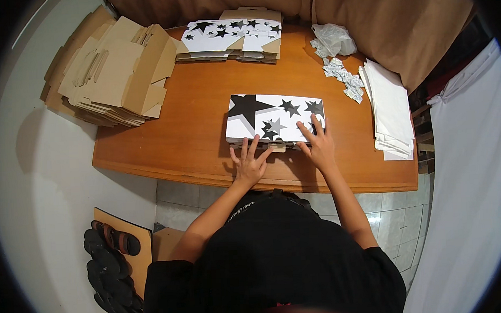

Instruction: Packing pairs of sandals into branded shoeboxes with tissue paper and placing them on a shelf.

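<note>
A white cardboard box (271, 113) with black and grey stars lies closed on the wooden table in front of me. My left hand (251, 163) is at its near left edge, fingers spread and fingertips against the near side. Over the right part of the lid rests my right hand (319, 144), its fingers apart and its thumb by the near edge. A small pale piece (278, 148) sticks out at the box's near side between my hands; I cannot make out what it is. Neither hand is wrapped round anything.
Flattened brown cardboard boxes (107, 73) are stacked at the table's left. Star-printed flat boxes (227, 38) lie at the back. Small white packets (342, 75), a clear plastic bag (335, 38) and folded white sheets (388, 109) are on the right. Sandals (119, 240) stand on the floor, lower left.
</note>
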`<action>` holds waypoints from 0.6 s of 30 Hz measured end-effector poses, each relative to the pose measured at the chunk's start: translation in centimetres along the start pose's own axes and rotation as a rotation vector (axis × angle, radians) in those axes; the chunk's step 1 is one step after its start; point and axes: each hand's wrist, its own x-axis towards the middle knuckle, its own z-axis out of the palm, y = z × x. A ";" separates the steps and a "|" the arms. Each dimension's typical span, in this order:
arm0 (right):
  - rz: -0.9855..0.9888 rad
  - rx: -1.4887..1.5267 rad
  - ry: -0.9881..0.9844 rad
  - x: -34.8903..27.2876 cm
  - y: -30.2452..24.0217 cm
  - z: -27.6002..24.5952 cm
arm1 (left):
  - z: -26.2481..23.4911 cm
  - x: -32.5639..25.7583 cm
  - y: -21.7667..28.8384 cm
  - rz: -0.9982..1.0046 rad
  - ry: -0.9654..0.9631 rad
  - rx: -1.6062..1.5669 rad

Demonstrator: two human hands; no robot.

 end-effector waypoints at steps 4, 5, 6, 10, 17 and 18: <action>0.029 0.024 0.037 -0.5 -0.7 0.5 | -0.2 0.3 -0.6 -0.007 -0.051 -0.146; 0.055 0.032 0.068 -0.6 -0.9 0.7 | -0.2 0.4 -0.7 -0.004 -0.058 -0.175; 0.081 0.040 0.099 -0.8 -1.1 0.9 | -0.2 0.5 -0.8 -0.002 -0.066 -0.204; 0.118 0.048 0.142 -0.7 -1.8 1.3 | -0.4 1.0 -1.4 0.031 -0.075 -0.215; 0.166 0.008 0.269 -1.2 -2.2 3.0 | -0.1 1.4 -2.7 0.065 -0.119 -0.239; 0.159 -0.003 0.287 -1.2 -2.2 3.2 | -0.1 1.2 -2.8 0.080 -0.116 -0.226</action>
